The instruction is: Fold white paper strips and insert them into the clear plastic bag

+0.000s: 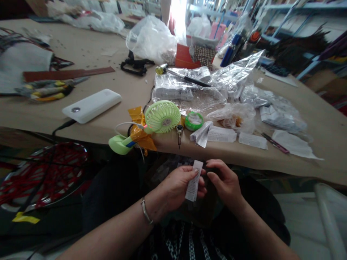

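My left hand [176, 186], with a bracelet at the wrist, is closed on a narrow white printed label [193, 186]. The thumb presses on its face, and a second layer shows at its lower end. Just to the right is my right hand [225, 182], its fingers bent and the thumb apart from them. Nothing shows in it. Both hands are over my lap, below the table edge. Nearest on the table are a fanned stack of printed labels [221, 134], a single label strip [253, 141] and a round green tub [193, 121] with whitish contents.
A green fan [162, 117] is taped at the table edge beside a soldering-iron-like tool [179, 133]. Left are a white power bank [92, 104] and pliers [51, 90]. A hammer [184, 76] lies on plastic-wrapped bundles [173, 92]. Tweezers [275, 143] lie right. Red straps [46, 173] fill a basket below.
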Demonstrator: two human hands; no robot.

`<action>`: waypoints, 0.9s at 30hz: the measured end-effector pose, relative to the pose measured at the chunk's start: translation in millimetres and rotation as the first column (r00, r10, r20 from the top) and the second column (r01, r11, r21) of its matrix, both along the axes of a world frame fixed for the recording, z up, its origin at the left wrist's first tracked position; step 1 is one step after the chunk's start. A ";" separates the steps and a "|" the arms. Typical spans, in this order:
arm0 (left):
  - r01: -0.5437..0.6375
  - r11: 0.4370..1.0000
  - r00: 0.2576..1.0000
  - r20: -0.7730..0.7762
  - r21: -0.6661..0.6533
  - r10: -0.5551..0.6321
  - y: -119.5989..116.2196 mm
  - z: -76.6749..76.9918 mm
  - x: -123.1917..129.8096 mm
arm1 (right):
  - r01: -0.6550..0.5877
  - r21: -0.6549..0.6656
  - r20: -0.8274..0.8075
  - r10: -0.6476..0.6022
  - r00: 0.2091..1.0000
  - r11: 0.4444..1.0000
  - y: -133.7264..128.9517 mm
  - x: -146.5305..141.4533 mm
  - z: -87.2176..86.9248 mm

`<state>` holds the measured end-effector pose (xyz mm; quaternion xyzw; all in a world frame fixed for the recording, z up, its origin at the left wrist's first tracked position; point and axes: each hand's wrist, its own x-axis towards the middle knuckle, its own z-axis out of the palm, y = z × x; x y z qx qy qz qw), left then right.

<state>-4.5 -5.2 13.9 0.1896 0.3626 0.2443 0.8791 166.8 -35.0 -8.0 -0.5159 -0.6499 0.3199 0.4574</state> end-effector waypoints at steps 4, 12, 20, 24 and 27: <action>0.092 0.995 0.995 0.046 0.034 -0.094 -5.3 2.8 -1.3 | -0.368 -0.414 -0.440 0.171 0.881 0.833 15.8 4.3 -0.4; 0.148 0.985 0.988 0.018 0.085 -0.150 -9.6 -3.6 -1.4 | -0.635 -0.377 -0.749 0.181 0.637 0.674 25.9 -6.4 -6.3; 0.109 0.990 0.994 -0.017 0.088 -0.108 -10.8 -5.7 -0.1 | -0.578 -0.417 -0.702 0.155 0.695 0.702 24.5 -8.7 -11.4; 0.050 0.997 0.998 -0.042 0.058 -0.048 -8.1 -3.5 -2.1 | -0.332 -0.352 -0.449 0.153 0.880 0.875 20.4 -8.6 -4.8; 0.014 0.998 0.998 -0.067 0.062 -0.010 -6.5 -3.3 -2.9 | -0.175 -0.168 -0.049 0.169 0.984 0.970 16.9 -9.6 1.8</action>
